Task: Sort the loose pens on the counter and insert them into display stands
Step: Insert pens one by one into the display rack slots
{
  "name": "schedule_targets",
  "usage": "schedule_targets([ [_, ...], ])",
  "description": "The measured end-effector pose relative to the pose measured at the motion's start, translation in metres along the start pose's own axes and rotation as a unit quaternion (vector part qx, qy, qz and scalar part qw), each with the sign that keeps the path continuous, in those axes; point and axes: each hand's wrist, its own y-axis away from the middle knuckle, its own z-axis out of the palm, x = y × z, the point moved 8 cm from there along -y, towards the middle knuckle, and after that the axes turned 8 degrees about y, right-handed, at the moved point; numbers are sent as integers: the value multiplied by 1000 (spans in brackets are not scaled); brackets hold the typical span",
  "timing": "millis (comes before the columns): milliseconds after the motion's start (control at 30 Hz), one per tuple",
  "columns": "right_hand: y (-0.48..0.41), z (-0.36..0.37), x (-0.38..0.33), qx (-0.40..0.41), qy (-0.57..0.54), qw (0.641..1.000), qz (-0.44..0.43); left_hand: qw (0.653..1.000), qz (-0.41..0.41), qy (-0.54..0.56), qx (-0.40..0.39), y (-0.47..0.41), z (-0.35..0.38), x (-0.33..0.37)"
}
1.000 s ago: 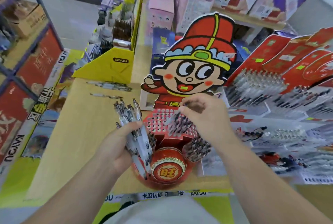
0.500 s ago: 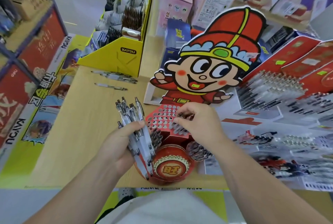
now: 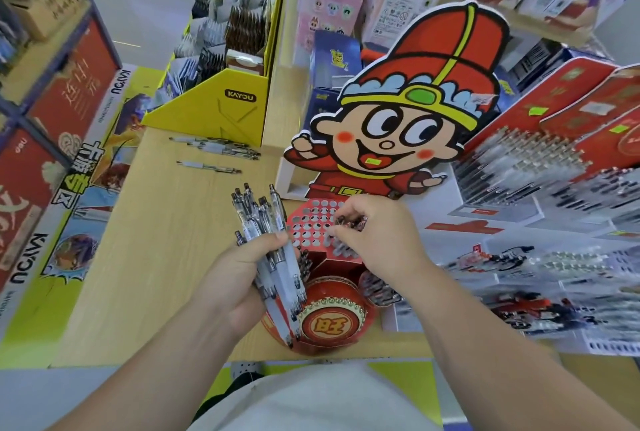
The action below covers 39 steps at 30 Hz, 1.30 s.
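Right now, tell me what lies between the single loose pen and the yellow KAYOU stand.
A cluster of loose pens lies on the counter between the single pen and the yellow stand, per the head view.

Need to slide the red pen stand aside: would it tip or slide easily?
Probably light: the red pen stand looks like printed cardboard. The tall cartoon cutout behind it, if attached, makes it top-heavy, so a high push may tip it; push low.

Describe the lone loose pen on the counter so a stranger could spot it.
Find the yellow cardboard stand at the far end of the wooden counter. A cluster of pens lies at its foot; the lone pen lies nearer the camera, touching none.
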Motion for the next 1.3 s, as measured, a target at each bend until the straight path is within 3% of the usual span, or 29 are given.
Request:
schedule_targets([
  [500,1,-2,5,10,42,999,-7,1000,-6,6,4,-1,-3,-2],
  [967,3,0,3,-34,68,997,-3,999,-2,-18,-33,-1,7,-3],
  [1133,7,-27,-18,11,-105,994,27,986,-11,-132,-99,3,18,-1],
  [1300,7,-27,-15,-68,-304,943,115,972,-14,-177,-157,7,35,1],
])
